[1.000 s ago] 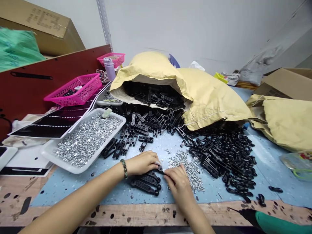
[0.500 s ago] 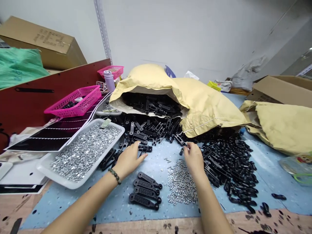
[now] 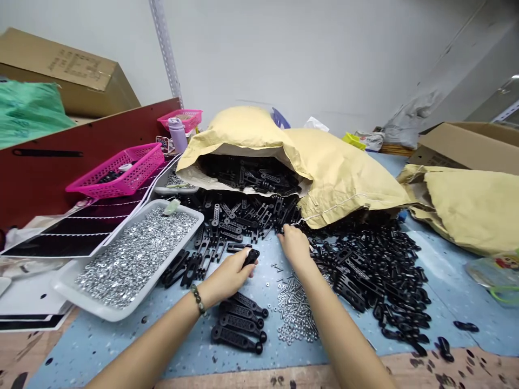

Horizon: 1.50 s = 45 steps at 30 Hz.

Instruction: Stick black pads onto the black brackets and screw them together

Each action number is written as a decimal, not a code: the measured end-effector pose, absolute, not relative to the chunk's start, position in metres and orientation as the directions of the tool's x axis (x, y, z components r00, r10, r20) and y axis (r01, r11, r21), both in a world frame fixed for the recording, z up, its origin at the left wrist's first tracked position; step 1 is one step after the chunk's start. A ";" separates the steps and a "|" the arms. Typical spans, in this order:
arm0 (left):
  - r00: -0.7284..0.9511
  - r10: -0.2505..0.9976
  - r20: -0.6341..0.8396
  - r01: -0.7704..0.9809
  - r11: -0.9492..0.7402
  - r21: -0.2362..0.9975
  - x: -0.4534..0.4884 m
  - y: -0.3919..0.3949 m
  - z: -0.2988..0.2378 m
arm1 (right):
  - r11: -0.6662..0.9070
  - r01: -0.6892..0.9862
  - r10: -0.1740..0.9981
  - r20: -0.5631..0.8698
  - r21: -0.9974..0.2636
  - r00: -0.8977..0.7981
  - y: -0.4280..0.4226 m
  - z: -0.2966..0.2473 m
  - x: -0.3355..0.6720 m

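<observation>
My left hand (image 3: 230, 274), with a beaded bracelet on the wrist, is closed around a black plastic arm (image 3: 252, 256); its rounded end sticks out past my fingers. Below that hand lies a row of several black patterned arms (image 3: 237, 336), each with a ball-like end. My right hand (image 3: 295, 246) reaches to the front edge of the heap of black slotted links (image 3: 263, 213), fingers curled together. What it grips, if anything, is hidden. Loose screws and nuts (image 3: 295, 308) lie on the blue sheet beneath my right forearm.
A white tray of small metal nuts (image 3: 194, 216) stands at left, beside a pink basket (image 3: 138, 175). An open yellow sack (image 3: 247, 127) of black parts lies at the back. Smaller black pieces (image 3: 389, 281) are heaped at right. Another yellow sack (image 3: 478, 205) lies beyond them.
My left hand has come right and toward me from the links, now holding a black arm. My right hand has moved left and farther away along the heap's edge.
</observation>
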<state>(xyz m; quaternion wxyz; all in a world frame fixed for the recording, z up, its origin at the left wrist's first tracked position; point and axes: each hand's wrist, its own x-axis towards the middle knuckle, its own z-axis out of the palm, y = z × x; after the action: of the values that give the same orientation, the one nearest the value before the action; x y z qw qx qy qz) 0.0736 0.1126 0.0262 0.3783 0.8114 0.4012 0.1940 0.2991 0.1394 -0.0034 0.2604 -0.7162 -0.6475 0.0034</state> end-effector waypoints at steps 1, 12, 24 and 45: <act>0.607 0.795 0.012 0.493 -0.388 0.779 0.074 0.111 0.027 | -0.014 0.913 0.930 0.331 -0.407 0.162 0.135 -0.001 0.297; 0.663 0.740 0.110 0.460 -0.519 0.721 0.076 0.098 0.038 | 0.491 0.597 0.846 0.511 -0.634 -0.153 0.044 0.041 0.251; 0.849 0.524 0.073 0.413 -0.743 0.526 0.097 0.108 0.031 | 0.369 0.730 0.875 0.480 -0.576 -0.063 0.015 0.016 0.269; 0.907 0.413 -0.084 0.383 -0.723 0.575 0.067 0.121 0.029 | -0.100 0.873 0.932 0.263 -0.477 0.250 0.005 -0.012 0.312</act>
<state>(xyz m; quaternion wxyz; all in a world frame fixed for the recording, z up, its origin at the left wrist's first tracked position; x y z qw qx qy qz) 0.0673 0.1208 0.0289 0.3042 0.9278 0.2144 0.0251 0.3123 0.0053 -0.0118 0.2792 -0.7397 -0.6100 0.0526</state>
